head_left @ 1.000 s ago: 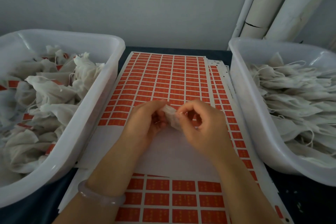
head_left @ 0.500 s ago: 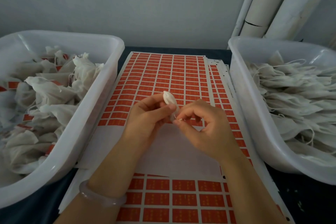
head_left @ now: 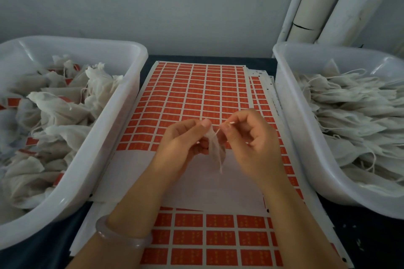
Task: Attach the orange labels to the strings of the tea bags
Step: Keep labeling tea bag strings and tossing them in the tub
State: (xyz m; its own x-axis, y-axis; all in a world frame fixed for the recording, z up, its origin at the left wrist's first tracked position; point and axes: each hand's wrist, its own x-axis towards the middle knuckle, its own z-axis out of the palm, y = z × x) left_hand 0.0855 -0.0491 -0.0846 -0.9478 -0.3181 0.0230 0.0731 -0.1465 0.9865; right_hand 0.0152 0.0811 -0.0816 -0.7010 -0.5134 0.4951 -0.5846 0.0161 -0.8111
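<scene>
Where the hands meet (head view, middle of the frame): both are up over the label sheet (head_left: 196, 85) with one tea bag (head_left: 215, 150) between them.
left hand (head_left: 181, 142): fingers (head_left: 205, 124) curled and pinching the top of the tea bag, so it dangles down in front of the sheet.
right hand (head_left: 253, 137): thumb and forefinger nipped onto the string (head_left: 217, 133), which runs a short way up from the bag's top to that pinch. The other fingers are loosely curled.
orange labels (head_left: 190, 102): rows of them on the sheet, then a bare white strip under the hands, then more rows at the bottom of the frame.
left bin (head_left: 122, 116): white plastic, left side of the frame, holding a heap of labelled bags (head_left: 54, 107) with orange showing here and there.
right bin (head_left: 293, 137): right side of the frame, holding plain bags (head_left: 349, 105) lying fairly flat with loose white strings.
bracelet (head_left: 122, 237): pale, on the left wrist, lower left.
bench (head_left: 360, 236): dark, peeking out at lower right.
pipes (head_left: 317, 2): white, upper right.
</scene>
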